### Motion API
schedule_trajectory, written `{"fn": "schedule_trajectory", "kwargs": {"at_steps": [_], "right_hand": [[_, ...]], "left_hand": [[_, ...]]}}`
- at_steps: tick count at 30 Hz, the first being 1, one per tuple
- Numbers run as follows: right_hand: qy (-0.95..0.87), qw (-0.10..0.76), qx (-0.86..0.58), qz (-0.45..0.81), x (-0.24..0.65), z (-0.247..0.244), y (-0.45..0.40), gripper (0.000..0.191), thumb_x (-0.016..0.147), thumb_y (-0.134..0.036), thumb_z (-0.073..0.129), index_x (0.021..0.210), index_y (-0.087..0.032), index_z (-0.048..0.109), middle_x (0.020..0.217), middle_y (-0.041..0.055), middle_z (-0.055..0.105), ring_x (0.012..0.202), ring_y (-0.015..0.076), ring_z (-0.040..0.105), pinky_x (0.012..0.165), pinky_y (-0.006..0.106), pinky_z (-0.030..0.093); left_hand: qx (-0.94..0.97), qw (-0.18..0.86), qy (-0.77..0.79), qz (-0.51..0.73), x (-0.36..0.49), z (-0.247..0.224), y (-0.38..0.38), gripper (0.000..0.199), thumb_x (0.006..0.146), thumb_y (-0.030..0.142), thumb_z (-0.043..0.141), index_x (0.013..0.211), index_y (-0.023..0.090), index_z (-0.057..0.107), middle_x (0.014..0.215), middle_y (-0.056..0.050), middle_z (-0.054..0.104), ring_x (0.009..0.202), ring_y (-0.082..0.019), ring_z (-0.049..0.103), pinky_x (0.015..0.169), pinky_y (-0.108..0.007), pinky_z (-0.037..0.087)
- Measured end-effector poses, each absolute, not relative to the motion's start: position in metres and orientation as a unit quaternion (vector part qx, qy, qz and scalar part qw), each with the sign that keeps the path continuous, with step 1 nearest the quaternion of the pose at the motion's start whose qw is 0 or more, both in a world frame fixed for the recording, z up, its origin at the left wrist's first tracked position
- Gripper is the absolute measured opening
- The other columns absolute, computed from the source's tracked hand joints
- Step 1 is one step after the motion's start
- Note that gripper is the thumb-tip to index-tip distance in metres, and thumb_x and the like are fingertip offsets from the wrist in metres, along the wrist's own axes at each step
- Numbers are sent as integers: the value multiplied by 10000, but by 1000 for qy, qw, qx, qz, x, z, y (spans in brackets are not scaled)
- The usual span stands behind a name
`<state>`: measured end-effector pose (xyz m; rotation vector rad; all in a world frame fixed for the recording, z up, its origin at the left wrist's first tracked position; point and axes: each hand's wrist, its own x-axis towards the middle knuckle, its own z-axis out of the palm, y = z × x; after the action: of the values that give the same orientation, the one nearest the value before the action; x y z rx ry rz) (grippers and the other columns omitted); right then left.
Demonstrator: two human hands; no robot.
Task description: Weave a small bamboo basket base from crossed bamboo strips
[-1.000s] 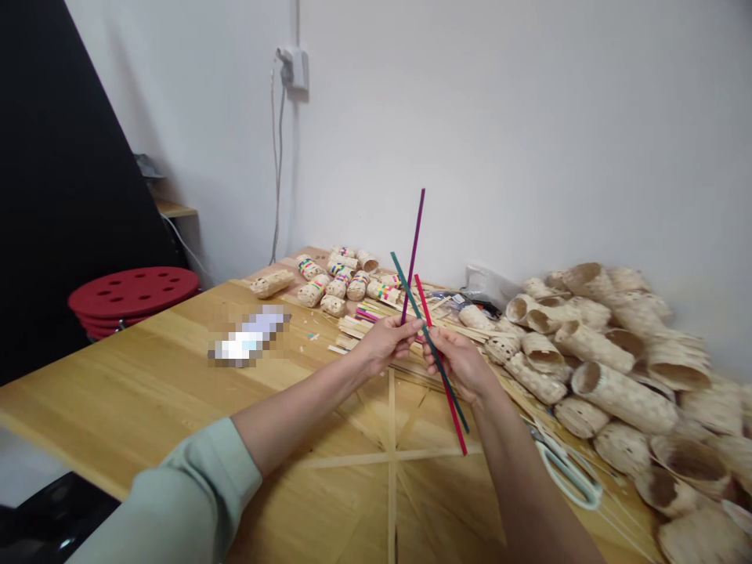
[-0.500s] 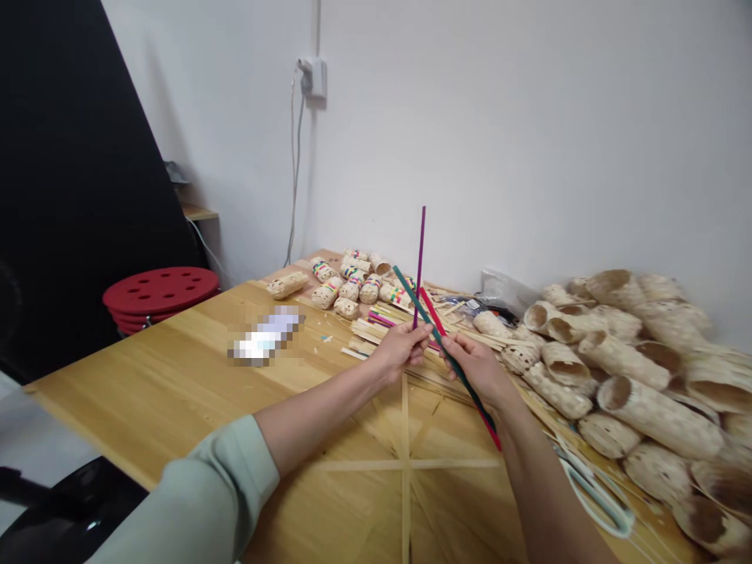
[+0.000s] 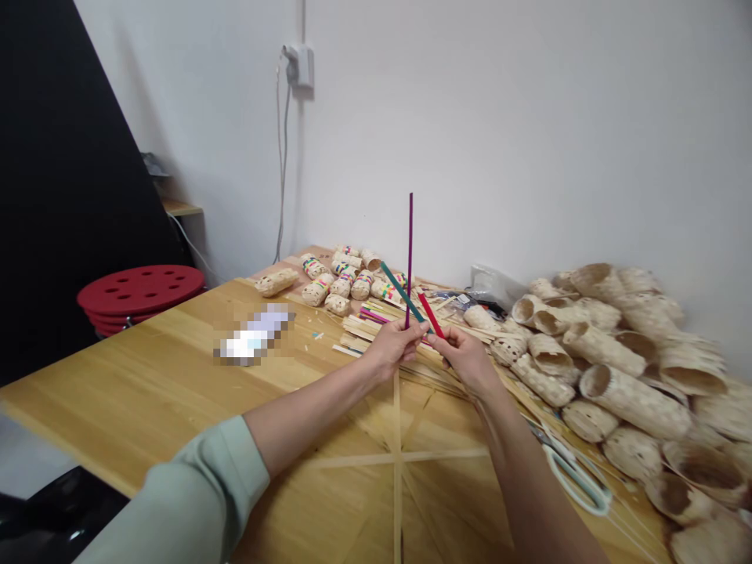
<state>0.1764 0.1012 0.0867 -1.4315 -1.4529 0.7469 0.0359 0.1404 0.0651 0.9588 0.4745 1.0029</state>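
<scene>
My left hand [image 3: 392,349] is closed, pinching a thin purple strip [image 3: 410,258] that stands upright above the fingers. Beside it, my right hand [image 3: 468,359] is closed on a red strip [image 3: 431,315] that slants up to the left. A teal strip [image 3: 400,290] runs down to where the fingertips of both hands meet; which hand bears it I cannot tell. Under the hands, pale flat strips [image 3: 397,501] lie crossed on the wooden table [image 3: 176,376].
Small woven cylinders [image 3: 317,289] with coloured bands sit at the back, near a bundle of loose strips [image 3: 356,338]. Woven tubes [image 3: 634,399] are heaped on the right beside scissors [image 3: 579,478]. A blurred-out object [image 3: 252,337] lies left; red stools [image 3: 141,290] stand beyond.
My hands have come closer together, and the teal strip now reaches the left fingertips. The strips' lower ends, seen below my right hand before, no longer show. The view has shifted slightly right.
</scene>
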Motion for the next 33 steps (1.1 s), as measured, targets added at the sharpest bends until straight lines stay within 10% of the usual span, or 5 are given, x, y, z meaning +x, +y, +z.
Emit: {"fn": "schedule_trajectory", "kwargs": {"at_steps": [24, 33], "right_hand": [[-617, 400, -635, 237, 189, 84, 106, 298, 656, -489, 628, 649, -192, 605, 507, -59, 453, 479, 96, 369, 458, 234, 282], [-599, 412, -645, 236, 191, 80, 109, 362, 749, -514, 465, 863, -204, 614, 793, 30, 685, 621, 179, 637, 499, 280, 481]], "left_hand": [[454, 697, 299, 468, 35, 58, 149, 338, 680, 344, 730, 594, 176, 450, 467, 92, 372, 378, -25, 230, 415, -218, 122], [438, 698, 315, 471, 33, 58, 152, 325, 717, 272, 703, 564, 174, 433, 444, 85, 371, 352, -21, 239, 385, -195, 141]]}}
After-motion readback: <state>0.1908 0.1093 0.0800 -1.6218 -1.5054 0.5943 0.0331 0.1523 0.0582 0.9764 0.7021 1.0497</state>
